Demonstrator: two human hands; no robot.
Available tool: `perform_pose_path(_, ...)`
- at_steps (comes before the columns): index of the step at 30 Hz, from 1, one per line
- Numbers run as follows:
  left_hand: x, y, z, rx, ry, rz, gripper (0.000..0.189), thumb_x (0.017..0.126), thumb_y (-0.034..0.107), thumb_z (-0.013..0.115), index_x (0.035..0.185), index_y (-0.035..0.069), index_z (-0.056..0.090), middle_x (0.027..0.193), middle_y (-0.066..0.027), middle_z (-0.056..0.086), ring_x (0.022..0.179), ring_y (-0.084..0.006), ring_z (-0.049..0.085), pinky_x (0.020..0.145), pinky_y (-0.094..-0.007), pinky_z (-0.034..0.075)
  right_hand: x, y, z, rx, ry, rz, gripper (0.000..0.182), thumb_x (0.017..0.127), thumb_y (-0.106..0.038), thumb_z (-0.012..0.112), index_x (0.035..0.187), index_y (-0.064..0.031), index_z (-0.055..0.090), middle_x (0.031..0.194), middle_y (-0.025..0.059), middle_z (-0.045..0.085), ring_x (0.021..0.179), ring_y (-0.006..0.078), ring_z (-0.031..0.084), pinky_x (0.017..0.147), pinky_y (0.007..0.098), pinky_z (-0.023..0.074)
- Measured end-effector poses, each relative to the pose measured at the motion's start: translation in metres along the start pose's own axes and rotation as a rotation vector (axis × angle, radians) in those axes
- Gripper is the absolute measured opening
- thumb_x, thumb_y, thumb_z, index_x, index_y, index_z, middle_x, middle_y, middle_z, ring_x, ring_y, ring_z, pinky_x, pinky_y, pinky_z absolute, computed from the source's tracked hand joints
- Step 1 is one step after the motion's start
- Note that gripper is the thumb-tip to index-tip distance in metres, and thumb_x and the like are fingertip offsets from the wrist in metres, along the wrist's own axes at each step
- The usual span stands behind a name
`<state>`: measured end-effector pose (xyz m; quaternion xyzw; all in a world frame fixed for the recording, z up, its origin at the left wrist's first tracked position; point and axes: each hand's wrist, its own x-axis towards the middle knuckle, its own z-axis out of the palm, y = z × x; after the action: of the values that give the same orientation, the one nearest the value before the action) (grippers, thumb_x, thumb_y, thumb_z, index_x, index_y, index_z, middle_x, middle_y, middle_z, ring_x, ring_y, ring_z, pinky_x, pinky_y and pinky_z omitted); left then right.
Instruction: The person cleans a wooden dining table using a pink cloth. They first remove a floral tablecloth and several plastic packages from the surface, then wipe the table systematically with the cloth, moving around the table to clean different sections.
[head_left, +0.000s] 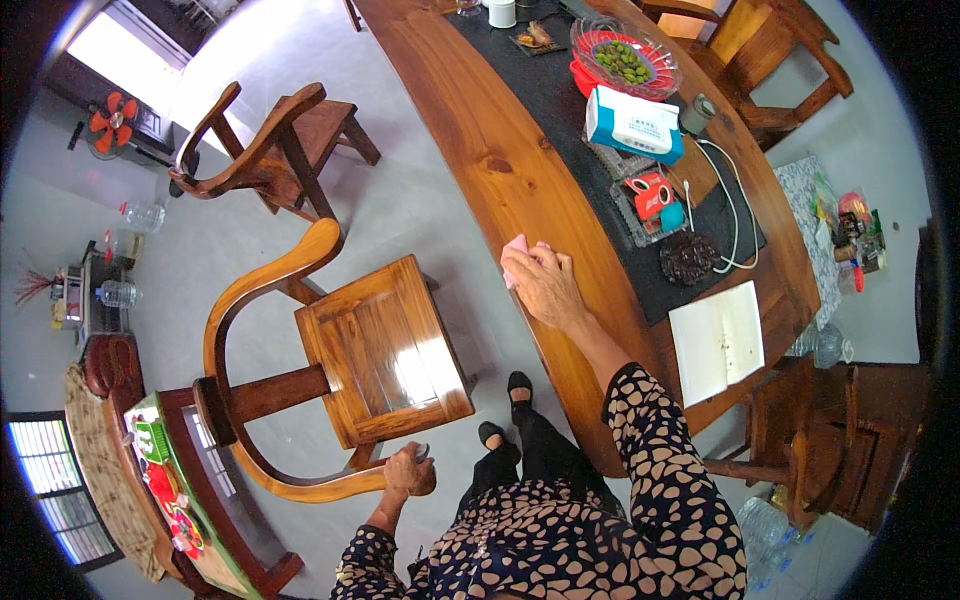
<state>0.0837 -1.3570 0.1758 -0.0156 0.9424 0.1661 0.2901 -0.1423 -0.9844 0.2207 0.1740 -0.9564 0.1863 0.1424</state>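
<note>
My right hand (546, 286) presses a pink cloth (515, 259) onto the near edge of a long wooden table (495, 161). Part of the cloth is hidden under the fingers. My left hand (410, 471) is closed around the end of the curved armrest of a wooden armchair (379, 352), and something small and grey shows at its fingers, too little to name. A dark runner (551, 112) lies along the table, bearing a tissue pack (634, 125), a clear tray (651, 206) with red and teal items, a dark carved round object (688, 259) and a white cable (739, 187).
A glass bowl (624, 60) of green fruit stands farther along the table. An open blank-paged booklet (717, 343) lies near its end. A second armchair (262, 150) stands beyond the first; more chairs (787, 64) line the far side. Water bottles (765, 525) stand on the floor.
</note>
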Motion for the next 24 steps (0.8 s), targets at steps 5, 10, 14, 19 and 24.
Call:
perform_pose_path(5,0.005,0.002,-0.001,0.010,-0.064,-0.081,0.044,0.074,0.044,0.072,0.099,0.009,0.063,0.092,-0.0203,0.068,0.085,-0.0400,0.065,0.074,-0.0481,0.052,0.045,0.033,0.020,-0.009,0.058,0.183,0.042,0.083,-0.016,0.061,0.124,-0.0153,0.052,0.131,-0.0021,0.050,0.114,0.0238,0.043,0.090,0.0447,0.0325)
perform_pose_path(10,0.012,-0.011,0.002,-0.063,-0.143,-0.119,0.048,0.075,0.046,0.072,0.103,0.008,0.064,0.093,-0.0213,0.068,0.089,-0.0397,0.065,0.078,-0.0479,0.051,0.064,0.060,0.027,-0.168,0.291,0.413,0.033,0.083,-0.020,0.062,0.116,-0.0171,0.061,0.109,0.0035,0.054,0.111,0.0258,0.047,0.090,0.0468,0.0365)
perform_pose_path(14,0.023,-0.006,-0.009,-0.011,-0.218,-0.117,0.048,0.076,0.046,0.071,0.105,0.008,0.065,0.093,-0.0222,0.068,0.091,-0.0384,0.065,0.081,-0.0468,0.051,0.052,0.083,-0.009,0.887,0.217,0.608,0.025,0.086,-0.013,0.060,0.108,-0.0119,0.070,0.108,0.0121,0.060,0.100,0.0278,0.058,0.088,0.0335,0.0462)
perform_pose_path(19,0.040,-0.003,-0.007,-0.168,-0.189,-0.012,0.043,0.079,0.040,0.070,0.100,0.004,0.065,0.089,-0.0218,0.067,0.086,-0.0361,0.066,0.075,-0.0432,0.051,0.030,0.075,-0.074,0.972,0.237,0.362,0.024,0.094,-0.012,0.052,0.109,0.0035,0.065,0.091,0.0049,0.065,0.085,0.0144,0.062,0.075,0.0271,0.0490)
perform_pose_path(24,0.085,0.022,-0.016,-0.752,-0.122,0.013,0.028,0.081,0.024,0.072,0.096,0.001,0.064,0.073,-0.0060,0.061,0.064,-0.0171,0.057,0.058,-0.0322,0.047,0.006,0.073,-0.091,1.378,0.240,0.623,0.022,0.098,-0.014,0.050,0.109,0.0013,0.061,0.089,0.0028,0.063,0.076,0.0060,0.059,0.063,0.0207,0.0481)
